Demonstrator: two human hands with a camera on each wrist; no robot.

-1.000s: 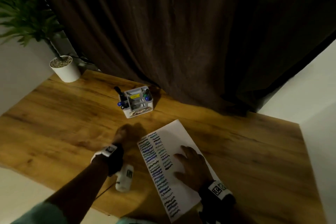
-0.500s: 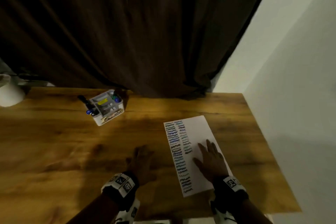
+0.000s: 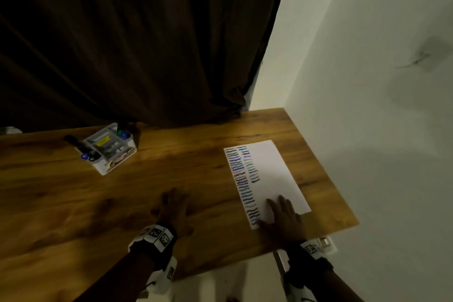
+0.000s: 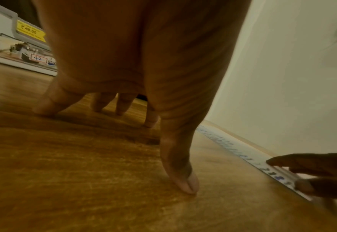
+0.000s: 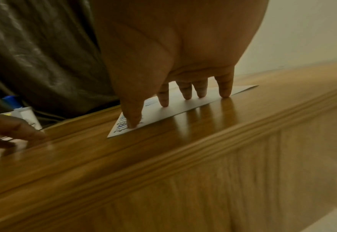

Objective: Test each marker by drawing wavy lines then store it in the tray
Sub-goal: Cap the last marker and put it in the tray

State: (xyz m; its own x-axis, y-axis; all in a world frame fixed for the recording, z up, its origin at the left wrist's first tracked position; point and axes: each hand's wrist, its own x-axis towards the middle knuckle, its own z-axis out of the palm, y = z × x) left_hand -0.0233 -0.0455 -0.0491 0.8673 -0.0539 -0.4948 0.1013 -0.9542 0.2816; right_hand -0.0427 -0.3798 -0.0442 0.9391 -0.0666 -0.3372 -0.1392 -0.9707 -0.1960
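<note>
Markers (image 3: 88,154) stand capped in the white tray (image 3: 115,163), which sits at the far left of the wooden surface (image 3: 196,167), well apart from both hands and just in front of the dark curtain (image 3: 147,44). From the hands the tray lies forward and to the left; the left hand (image 3: 172,206) is the nearer of the two, so a reach for any marker would most likely fall to it. The tray's long axis runs diagonally, near-left to far-right, with marker caps showing at both of its ends. The left hand rests with fingers spread and tips on bare wood, holding nothing. The right hand (image 3: 282,213) lies flat, fingers straight, pressing the near end of the paper (image 3: 272,174), whose long axis runs away from the person and whose left half carries two columns of wavy lines. No marker lies loose on the surface, so testing appears complete or paused. Head view alone gives the full layout and the tray's distance. Left wrist view shows the tray's side (image 4: 6,51) with its yellow price label, and fingertips (image 4: 185,183) touching wood. Right wrist view shows the fingertips (image 5: 186,94) on the paper (image 5: 239,89) and a blue cap (image 5: 9,100) at the tray
</note>
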